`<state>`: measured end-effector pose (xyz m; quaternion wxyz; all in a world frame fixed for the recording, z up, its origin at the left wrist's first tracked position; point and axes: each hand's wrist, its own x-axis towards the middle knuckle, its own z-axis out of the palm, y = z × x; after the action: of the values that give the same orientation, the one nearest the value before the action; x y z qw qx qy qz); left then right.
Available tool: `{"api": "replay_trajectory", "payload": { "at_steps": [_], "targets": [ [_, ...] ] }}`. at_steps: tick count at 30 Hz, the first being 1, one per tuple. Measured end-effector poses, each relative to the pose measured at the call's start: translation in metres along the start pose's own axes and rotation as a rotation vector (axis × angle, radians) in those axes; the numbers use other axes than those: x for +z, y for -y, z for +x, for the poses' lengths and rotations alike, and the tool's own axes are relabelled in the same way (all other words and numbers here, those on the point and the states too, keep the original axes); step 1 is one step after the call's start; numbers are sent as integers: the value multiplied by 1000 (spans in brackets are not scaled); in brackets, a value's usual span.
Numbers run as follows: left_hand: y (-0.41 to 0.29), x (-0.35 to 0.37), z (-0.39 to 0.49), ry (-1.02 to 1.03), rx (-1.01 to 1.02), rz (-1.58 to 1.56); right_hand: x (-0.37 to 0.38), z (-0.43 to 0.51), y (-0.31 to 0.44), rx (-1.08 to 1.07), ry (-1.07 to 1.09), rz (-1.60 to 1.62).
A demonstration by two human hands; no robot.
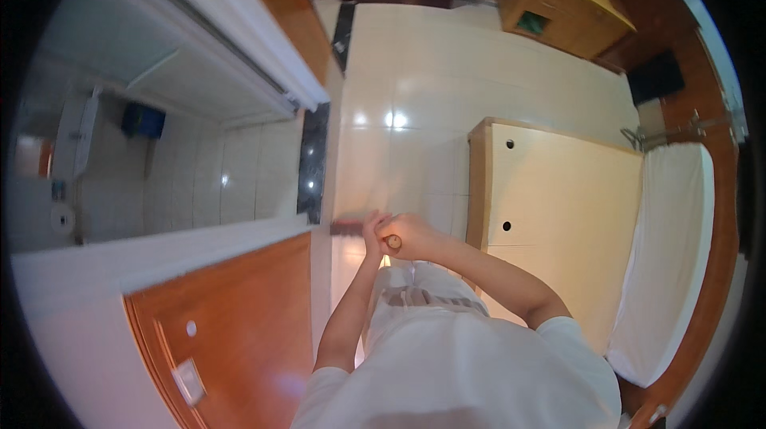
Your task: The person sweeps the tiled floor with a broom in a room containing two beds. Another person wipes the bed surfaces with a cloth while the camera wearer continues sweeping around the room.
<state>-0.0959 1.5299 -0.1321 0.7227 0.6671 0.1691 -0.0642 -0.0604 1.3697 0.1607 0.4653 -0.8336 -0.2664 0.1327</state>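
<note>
Both of my hands are closed around a wooden handle point(393, 242), seen almost end-on, in front of my waist. My right hand point(413, 234) wraps it near its top end. Close beside and partly behind it, my left hand point(372, 234) grips the same handle. A reddish-brown broom head point(347, 227) shows just left of my hands, low over the tiled floor point(395, 154) or on it; it is blurred. My hands hide the rest of the broom.
To the right stands a light wooden bed base point(562, 190) with a white mattress point(670, 249) along its far side. A dark stone threshold point(313, 160) leads to a tiled bathroom at left. An orange-brown wooden door point(239, 333) is at lower left, a wooden cabinet point(562, 4) ahead right.
</note>
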Motion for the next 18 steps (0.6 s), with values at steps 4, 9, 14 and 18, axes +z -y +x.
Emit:
{"api": "replay_trajectory", "payload": {
  "at_steps": [4,9,14,18],
  "targets": [
    [-58,44,60,243,293,334,-3,-4,-19,150,-51,-211],
    [-64,17,113,384,631,689,77,6,-45,233,-216,-195],
    [-158,35,72,426,798,750,40,-1,24,250,-423,-67],
    [-190,44,40,730,869,468,-18,-23,116,336,-521,-145]
  ]
}}
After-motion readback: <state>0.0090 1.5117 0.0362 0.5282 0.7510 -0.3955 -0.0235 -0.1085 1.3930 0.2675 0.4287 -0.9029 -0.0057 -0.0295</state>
